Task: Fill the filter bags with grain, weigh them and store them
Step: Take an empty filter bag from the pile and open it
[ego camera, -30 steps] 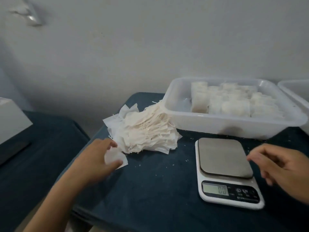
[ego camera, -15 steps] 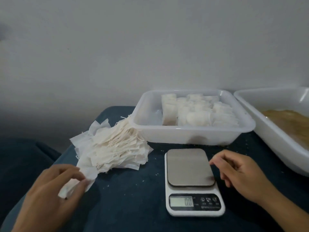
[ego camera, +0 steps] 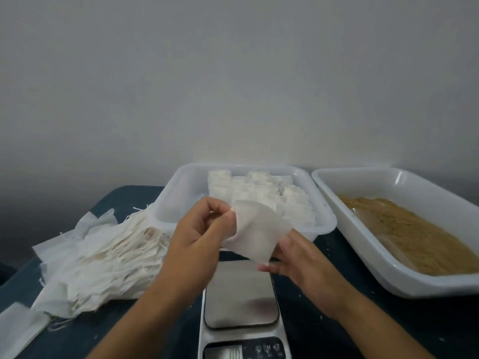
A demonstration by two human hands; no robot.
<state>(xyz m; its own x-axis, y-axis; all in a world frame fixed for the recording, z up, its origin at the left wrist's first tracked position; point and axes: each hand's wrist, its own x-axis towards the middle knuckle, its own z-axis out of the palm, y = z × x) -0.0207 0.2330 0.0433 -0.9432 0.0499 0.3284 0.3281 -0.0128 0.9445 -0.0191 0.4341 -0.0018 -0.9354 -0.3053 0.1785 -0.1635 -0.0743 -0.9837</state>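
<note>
An empty white filter bag (ego camera: pixel 255 230) is held in the air above the kitchen scale (ego camera: pixel 241 301). My left hand (ego camera: pixel 197 239) pinches its upper left corner. My right hand (ego camera: pixel 298 257) grips its lower right edge, fingers behind the paper. A heap of empty filter bags (ego camera: pixel 103 257) with strings lies on the left of the dark table. A clear tray (ego camera: pixel 166 203) behind the hands holds several filled white bags (ego camera: pixel 259 187). On the right, a white tub (ego camera: pixel 363 182) contains brown grain (ego camera: pixel 404 229).
The scale's display (ego camera: pixel 225 352) is at the bottom edge, partly cut off. A loose bag (ego camera: pixel 18 325) lies at the table's front left corner. A plain wall stands close behind the trays. Small grain crumbs dot the dark tabletop (ego camera: pixel 324 330).
My left hand lifted one bag off the heap and carried it right, over the scale. My right hand rose from beside the scale and took the bag's other edge. The view shifted right.
</note>
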